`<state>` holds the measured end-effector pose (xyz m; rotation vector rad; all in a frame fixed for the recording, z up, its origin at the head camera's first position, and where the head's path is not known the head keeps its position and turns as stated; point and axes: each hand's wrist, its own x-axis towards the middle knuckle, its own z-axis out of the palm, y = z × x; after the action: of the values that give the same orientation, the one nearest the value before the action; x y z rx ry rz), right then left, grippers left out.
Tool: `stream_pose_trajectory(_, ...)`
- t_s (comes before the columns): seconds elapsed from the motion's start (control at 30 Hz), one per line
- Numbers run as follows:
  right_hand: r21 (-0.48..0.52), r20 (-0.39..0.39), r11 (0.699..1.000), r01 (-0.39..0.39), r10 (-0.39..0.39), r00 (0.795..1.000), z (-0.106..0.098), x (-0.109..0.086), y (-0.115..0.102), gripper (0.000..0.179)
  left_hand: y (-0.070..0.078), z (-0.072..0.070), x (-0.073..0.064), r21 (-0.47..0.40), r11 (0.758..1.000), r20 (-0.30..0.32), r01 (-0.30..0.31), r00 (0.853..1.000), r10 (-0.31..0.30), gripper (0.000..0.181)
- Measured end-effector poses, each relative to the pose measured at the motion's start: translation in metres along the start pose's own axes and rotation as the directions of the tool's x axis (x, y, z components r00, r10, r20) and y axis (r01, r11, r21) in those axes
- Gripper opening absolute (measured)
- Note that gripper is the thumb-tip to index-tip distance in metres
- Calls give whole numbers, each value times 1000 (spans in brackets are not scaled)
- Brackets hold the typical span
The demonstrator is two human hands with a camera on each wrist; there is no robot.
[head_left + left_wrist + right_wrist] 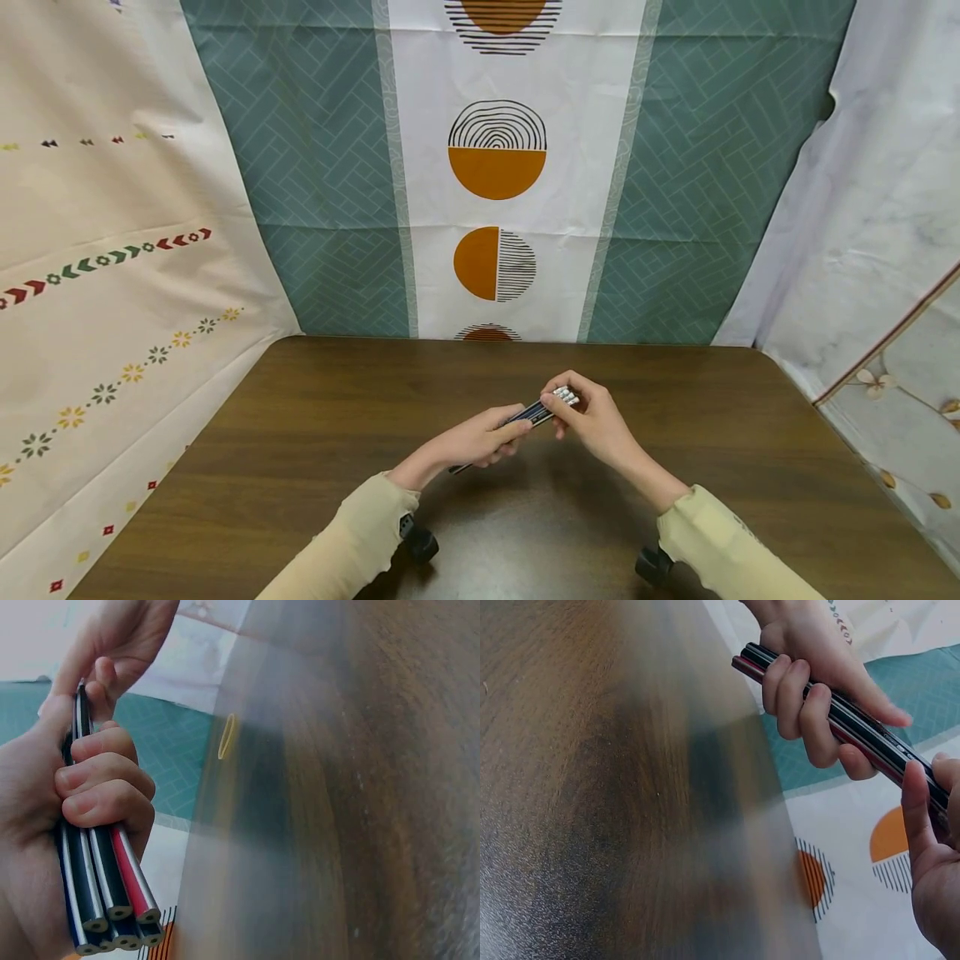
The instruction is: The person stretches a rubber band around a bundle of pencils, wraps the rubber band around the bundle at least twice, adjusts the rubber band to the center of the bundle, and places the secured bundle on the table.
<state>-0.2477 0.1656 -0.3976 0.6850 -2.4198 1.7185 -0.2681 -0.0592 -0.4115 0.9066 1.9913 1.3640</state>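
Observation:
My left hand (480, 437) grips a bundle of pencils (534, 413) around its middle, tilted up toward the right above the table. Dark pencils with silver stripes make up most of it, and one is red; their flat, unsharpened ends (120, 941) jut out below the left palm in the left wrist view. At the other end, which has pale, silvery tips, my right hand (596, 417) pinches the bundle between thumb and fingers. From the right wrist, the left fingers (819, 724) curl round the pencils. A thin yellow loop, like a rubber band (227, 736), appears against the tabletop.
Beneath both hands is a brown wooden table (337, 383). A patterned cloth (498, 167) hangs behind its far edge, with light cloths at the left (135, 275) and right (885, 208). Dark wrist devices (420, 542) are strapped under both sleeves.

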Motion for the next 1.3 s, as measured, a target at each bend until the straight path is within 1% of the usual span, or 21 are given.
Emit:
stream_pose_trajectory(0.1,12,-2,1000,12,-12,1000,1,-1,0,14,0,1,0,-10,1000,-18,4,1000,-4,54)
stream_pose_trajectory(0.2,9,-20,1000,17,-17,1000,2,-2,0,20,1,3,0,20,1000,-60,5,998,-4,55)
stream_pose_trajectory(0.27,0,-40,1000,22,-22,999,3,-5,1,30,1,3,0,49,999,-95,4,995,1,54)
stream_pose_trajectory(0.37,-61,-78,997,41,-45,996,5,-10,1,48,3,4,1,82,997,-138,0,990,11,52)
stream_pose_trajectory(0.43,-104,-91,993,57,-67,994,8,-13,1,58,4,5,0,86,996,-153,-3,988,17,51)
stream_pose_trajectory(0.5,-149,-95,986,76,-91,991,10,-16,1,65,5,5,0,82,997,-159,-4,987,17,50)
stream_pose_trajectory(0.67,-182,-79,978,98,-114,990,13,-20,5,70,3,6,0,82,997,-168,4,986,10,50)
stream_pose_trajectory(0.83,-195,-40,976,93,-103,994,14,-20,5,77,2,7,-1,75,997,-166,3,986,10,52)
stream_pose_trajectory(0.97,-259,-20,960,108,-117,993,11,-19,3,80,0,6,-1,65,998,-168,7,986,4,52)
stream_pose_trajectory(1.07,-325,-32,938,122,-140,990,9,-19,1,80,0,6,0,68,998,-173,10,985,2,53)
stream_pose_trajectory(1.13,-347,-49,930,120,-146,988,8,-19,0,80,1,5,0,75,997,-175,5,984,9,54)
stream_pose_trajectory(1.2,-352,-65,929,112,-143,988,9,-19,-2,81,3,4,1,88,996,-174,-3,985,19,54)
stream_pose_trajectory(1.3,-341,-74,931,127,-162,984,10,-20,-3,80,5,2,1,109,994,-166,-13,986,31,53)
